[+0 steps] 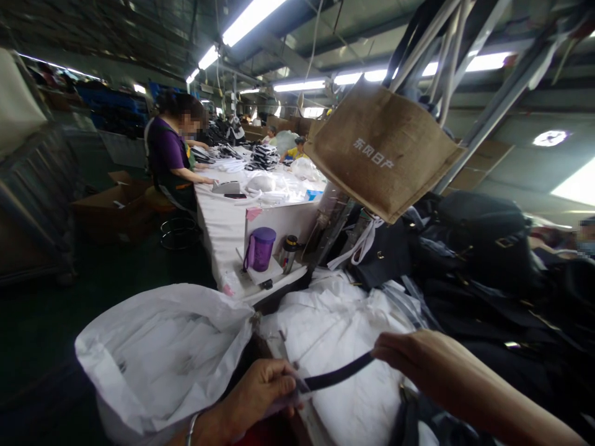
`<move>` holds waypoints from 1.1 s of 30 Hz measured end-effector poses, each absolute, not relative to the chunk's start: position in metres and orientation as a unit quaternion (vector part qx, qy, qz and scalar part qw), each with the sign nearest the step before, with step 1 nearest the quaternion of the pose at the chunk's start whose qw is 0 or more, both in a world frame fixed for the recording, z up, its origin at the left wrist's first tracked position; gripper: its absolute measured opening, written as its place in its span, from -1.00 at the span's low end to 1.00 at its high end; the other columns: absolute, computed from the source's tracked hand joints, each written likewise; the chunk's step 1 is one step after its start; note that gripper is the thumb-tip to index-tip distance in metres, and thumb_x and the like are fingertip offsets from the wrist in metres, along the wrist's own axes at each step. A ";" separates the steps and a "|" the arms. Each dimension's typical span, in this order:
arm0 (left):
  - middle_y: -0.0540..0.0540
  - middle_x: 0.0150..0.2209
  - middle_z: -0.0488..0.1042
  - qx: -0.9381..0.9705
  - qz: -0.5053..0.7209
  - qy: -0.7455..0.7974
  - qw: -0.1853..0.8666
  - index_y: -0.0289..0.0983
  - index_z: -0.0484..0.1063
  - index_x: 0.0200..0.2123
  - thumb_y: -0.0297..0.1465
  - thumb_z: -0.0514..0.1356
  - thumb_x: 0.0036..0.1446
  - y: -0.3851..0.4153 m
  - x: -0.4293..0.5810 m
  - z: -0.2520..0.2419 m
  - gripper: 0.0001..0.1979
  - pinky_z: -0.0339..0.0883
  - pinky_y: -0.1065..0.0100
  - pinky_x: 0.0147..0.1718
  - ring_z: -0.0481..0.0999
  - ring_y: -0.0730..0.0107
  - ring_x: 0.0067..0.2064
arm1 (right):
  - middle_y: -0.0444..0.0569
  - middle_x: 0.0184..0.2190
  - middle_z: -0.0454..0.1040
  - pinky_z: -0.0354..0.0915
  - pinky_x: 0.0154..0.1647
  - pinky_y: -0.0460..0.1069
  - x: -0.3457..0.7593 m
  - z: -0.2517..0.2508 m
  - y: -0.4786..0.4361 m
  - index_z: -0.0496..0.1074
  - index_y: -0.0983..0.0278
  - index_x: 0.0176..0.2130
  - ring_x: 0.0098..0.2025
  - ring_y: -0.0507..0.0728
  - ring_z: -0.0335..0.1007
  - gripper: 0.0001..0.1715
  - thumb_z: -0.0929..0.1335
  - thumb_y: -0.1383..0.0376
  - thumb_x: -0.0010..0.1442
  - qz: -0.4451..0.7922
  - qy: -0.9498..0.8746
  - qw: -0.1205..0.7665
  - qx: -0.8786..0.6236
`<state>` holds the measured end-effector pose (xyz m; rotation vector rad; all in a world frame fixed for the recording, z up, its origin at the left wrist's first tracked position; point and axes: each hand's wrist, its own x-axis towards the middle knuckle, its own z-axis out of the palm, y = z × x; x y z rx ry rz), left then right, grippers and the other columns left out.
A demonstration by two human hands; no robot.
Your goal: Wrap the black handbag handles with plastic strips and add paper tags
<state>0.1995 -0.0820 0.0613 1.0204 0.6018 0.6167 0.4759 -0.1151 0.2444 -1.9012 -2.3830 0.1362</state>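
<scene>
A narrow black strap (pixel 341 374) stretches between my two hands, curving slightly upward to the right. My left hand (pixel 260 390) is closed at the strap's left end, where some thin, clear plastic also shows at the fingers. My right hand (pixel 411 353) pinches the strap's other end. Beneath the strap lies a heap of white sheet material (pixel 344 334). To the left of my left hand stands a large white sack (pixel 167 347) with crumpled white pieces inside.
A brown tote bag (pixel 381 148) hangs at upper right from a metal frame. Black bags (pixel 488 291) pile up on the right. A purple cup (pixel 261 249) and a flask (pixel 289 253) stand on the white table (pixel 214 232), where a person (pixel 171 148) works.
</scene>
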 end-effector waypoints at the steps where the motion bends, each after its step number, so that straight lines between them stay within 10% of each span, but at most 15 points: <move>1: -0.23 -0.40 0.60 0.458 0.291 0.274 0.794 -0.41 0.51 -0.35 -0.12 0.33 0.06 -0.083 0.201 0.062 -0.60 0.31 0.40 -0.42 0.52 0.37 -0.46 | -0.15 -0.62 0.47 0.02 -0.54 -0.02 0.472 0.245 -0.114 0.45 0.15 -0.47 -0.55 0.10 0.45 -0.59 0.27 0.08 0.35 0.057 -0.790 -0.002 -0.610; 18: -0.03 -0.47 0.46 0.563 0.306 0.356 0.680 -0.33 0.51 -0.43 -0.14 0.20 0.19 -0.091 0.227 0.098 -0.64 0.20 0.43 -0.40 0.39 0.41 -0.38 | 0.06 -0.48 0.59 -0.13 -0.56 -0.01 0.406 0.217 -0.104 0.56 0.25 -0.38 -0.41 0.24 0.54 -0.59 0.27 0.14 0.36 0.072 -0.840 -0.146 -0.517; 25: 0.00 -0.53 0.37 0.561 0.315 0.372 0.669 -0.32 0.40 -0.48 -0.12 0.17 0.20 -0.086 0.223 0.089 -0.61 0.21 0.45 -0.46 0.35 0.45 -0.46 | -0.04 -0.36 0.58 0.11 -0.40 -0.06 0.445 0.205 -0.118 0.38 0.21 0.00 -0.30 0.17 0.49 -0.71 0.37 0.27 0.27 0.208 -0.776 -0.023 -0.595; 33: -0.01 -0.48 0.38 0.630 0.307 0.383 0.602 -0.32 0.48 -0.42 -0.18 0.12 0.25 -0.083 0.226 0.087 -0.65 0.10 0.42 -0.42 0.28 0.43 -0.40 | -0.19 -0.49 0.47 0.04 -0.45 -0.12 0.450 0.214 -0.123 0.41 0.20 -0.33 -0.46 0.01 0.35 -0.78 0.25 0.31 0.36 0.229 -0.770 0.055 -0.593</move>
